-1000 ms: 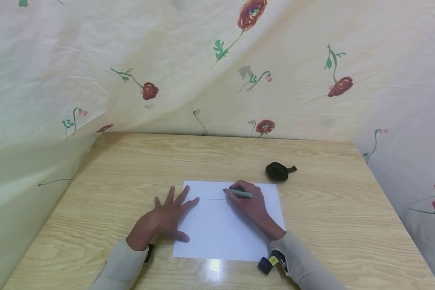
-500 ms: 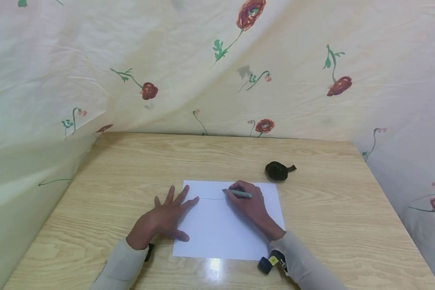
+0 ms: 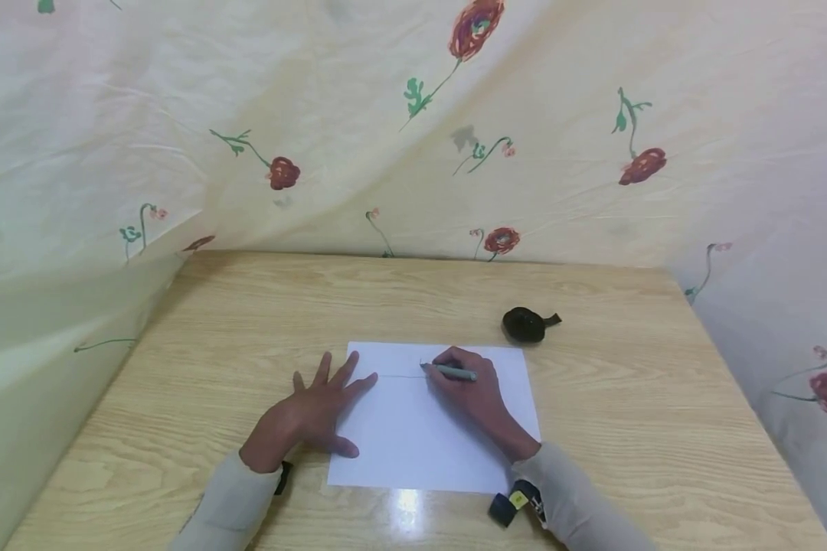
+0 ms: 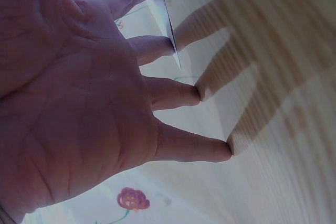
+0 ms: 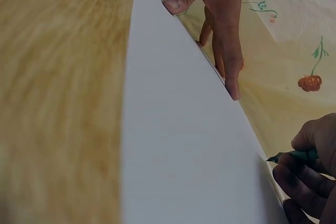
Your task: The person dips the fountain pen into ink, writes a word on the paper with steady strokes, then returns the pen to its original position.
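A white sheet of paper (image 3: 413, 440) lies on the wooden table. My left hand (image 3: 310, 417) spreads its fingers over the paper's left edge, with the thumb and index finger on the sheet. In the left wrist view, the outer fingertips (image 4: 223, 150) touch the tabletop beside the paper. My right hand (image 3: 481, 394) pinches a green pen (image 3: 457, 373), its dark tip down at the upper part of the sheet. A thin horizontal line (image 3: 400, 376) runs across the paper toward the right hand. Just above the pen tip shows a short, faint mark (image 3: 420, 361).
Behind the paper, to the right, sits a small round black object with a short tab (image 3: 524, 325). A pale cloth with red flowers (image 3: 344, 153) hangs behind and along the sides of the table (image 3: 627, 367).
The right hand and pen tip have shifted slightly down toward the horizontal line, and a short mark now shows above the tip. The left hand stays put.
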A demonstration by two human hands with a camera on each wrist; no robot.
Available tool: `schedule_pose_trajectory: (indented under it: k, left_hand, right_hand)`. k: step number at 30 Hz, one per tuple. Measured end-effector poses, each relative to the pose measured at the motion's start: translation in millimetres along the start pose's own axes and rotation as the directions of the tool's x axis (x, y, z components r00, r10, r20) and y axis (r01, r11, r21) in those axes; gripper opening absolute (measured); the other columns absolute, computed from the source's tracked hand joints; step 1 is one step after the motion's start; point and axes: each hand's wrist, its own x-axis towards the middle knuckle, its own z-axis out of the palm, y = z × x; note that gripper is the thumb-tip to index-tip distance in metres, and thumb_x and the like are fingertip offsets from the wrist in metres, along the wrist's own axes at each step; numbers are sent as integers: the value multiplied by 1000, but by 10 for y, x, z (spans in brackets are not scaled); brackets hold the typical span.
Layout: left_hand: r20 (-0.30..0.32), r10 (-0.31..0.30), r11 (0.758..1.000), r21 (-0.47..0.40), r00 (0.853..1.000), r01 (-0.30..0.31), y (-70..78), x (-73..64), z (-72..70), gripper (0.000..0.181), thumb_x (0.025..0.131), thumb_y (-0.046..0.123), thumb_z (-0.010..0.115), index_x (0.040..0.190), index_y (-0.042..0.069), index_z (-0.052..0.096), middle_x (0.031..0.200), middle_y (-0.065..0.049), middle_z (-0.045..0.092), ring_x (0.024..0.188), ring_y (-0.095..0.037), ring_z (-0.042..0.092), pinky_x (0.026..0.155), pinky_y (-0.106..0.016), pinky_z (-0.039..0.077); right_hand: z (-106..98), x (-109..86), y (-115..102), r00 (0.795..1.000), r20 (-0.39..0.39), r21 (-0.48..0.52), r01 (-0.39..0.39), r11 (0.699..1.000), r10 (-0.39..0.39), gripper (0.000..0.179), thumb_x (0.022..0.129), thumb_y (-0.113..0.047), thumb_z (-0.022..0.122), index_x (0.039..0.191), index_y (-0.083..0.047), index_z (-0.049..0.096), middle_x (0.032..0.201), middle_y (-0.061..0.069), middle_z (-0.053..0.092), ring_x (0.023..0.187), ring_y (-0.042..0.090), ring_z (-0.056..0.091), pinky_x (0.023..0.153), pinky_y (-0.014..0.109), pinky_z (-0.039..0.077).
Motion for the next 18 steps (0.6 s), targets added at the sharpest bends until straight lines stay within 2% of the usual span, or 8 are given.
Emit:
schedule_pose_trajectory:
  k: [3,10,18]
  left_hand:
    - [-4,12,1000,-1,1000,-12,29,42,-9,107,69,43,90,157,23,32,166,-16,4,146,-54,-5,97,-85,7]
    - [-19,31,999,-14,999,-31,5,28,-4,106,70,43,89,157,22,32,166,-17,5,145,-55,-4,96,-85,8]
    - [-2,6,1000,-9,1000,-6,0,49,-19,107,70,43,89,158,24,31,167,-15,4,146,-53,-6,98,-84,7]
  right_hand:
    - [-52,-10,12,1000,4,-12,11,1000,-11,7,80,-9,80,82,-10,73,62,-12,62,55,4,51,57,23,44]
    - [-21,-17,-2,1000,-15,-2,26,1000,-26,7,78,-7,80,81,-9,74,61,-13,61,54,4,50,55,23,43]
    - [-12,-15,6,999,-7,-4,37,999,-37,9,78,-8,81,81,-11,74,62,-12,64,54,3,52,55,22,45]
